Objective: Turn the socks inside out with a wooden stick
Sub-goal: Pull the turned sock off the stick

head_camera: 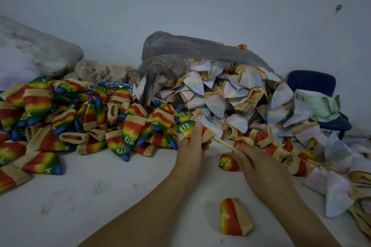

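Note:
My left hand [191,145] grips a rainbow sock [187,126] by its tan cuff, with the coloured toe pointing up and left. A thin wooden stick [223,143] runs from the cuff opening down to my right hand [255,163], which pinches its near end. The stick's far end is hidden inside the sock. A heap of rainbow socks [66,114] covers the left of the white surface. Pale inside-out socks [216,96] spill from a clear plastic bag [190,48] at centre right.
Two loose rainbow socks lie near my arms, one sock [234,219] in front and another sock [227,162] beside my right hand. A blue chair [313,84] with green fabric [319,106] stands at right. A grey sack [34,46] leans at back left against the white wall.

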Demonstrator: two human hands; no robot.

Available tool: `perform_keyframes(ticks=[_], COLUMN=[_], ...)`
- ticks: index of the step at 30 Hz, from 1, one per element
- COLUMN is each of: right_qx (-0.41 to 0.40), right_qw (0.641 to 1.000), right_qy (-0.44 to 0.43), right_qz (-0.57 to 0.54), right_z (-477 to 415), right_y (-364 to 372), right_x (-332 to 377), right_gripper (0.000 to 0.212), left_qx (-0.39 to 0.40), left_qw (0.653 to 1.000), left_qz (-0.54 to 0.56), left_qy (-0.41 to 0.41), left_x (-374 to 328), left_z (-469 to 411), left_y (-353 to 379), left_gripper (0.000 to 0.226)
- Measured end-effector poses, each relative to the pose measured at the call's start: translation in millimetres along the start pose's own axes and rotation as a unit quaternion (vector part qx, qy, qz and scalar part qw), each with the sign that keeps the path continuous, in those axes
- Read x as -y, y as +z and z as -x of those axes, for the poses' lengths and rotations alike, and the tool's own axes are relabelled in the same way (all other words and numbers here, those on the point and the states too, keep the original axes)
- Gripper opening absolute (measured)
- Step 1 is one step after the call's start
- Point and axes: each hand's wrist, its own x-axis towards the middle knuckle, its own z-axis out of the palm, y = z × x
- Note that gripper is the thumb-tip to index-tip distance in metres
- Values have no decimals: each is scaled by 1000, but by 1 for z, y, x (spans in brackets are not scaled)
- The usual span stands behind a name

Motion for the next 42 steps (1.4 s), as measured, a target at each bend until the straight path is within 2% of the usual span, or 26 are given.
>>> perform_keyframes(ticks=[5, 10, 17, 21, 23, 27, 30, 34, 39, 42], right_qx=[-1, 41, 46, 28, 33, 42, 42, 29, 3, 8], right_qw=[1000, 998, 997, 999, 999, 999, 999, 999, 998, 999], right_qy=[-8, -22, -43, -22, -16, -7, -4, -5, 4, 18], right_qz=[-5, -31, -50, -30, -27, -32, -22, 19, 59, 29], right_z=[1, -2, -3, 0, 0, -2, -1, 0, 1, 0], right_y=[-1, -9, -8, -3, -3, -8, -11, -10, -5, 3], right_x=[1, -8, -6, 0, 0, -4, -4, 4, 9, 10], right_gripper=[25, 17, 17, 18, 15, 11, 14, 29, 30, 29], left_qx=[24, 42, 74, 52, 50, 52, 41, 40, 64, 80], left_qw=[999, 997, 994, 996, 995, 994, 995, 994, 992, 992], left_qz=[-19, -58, -74, -71, -78, -54, -42, -68, -94, -87], left_qy=[13, 1, 24, 2, 30, 82, 82, 75, 62, 49], left_x=[1, -1, 1, 1, 4, 7, 10, 11, 10, 9], left_z=[2, 2, 2, 2, 2, 0, -4, -5, -3, -2], left_y=[2, 0, 0, 3, 4, 3, 1, 2, 5, 6], left_gripper=[53, 61, 46, 54, 63, 54, 56, 62, 66, 72])
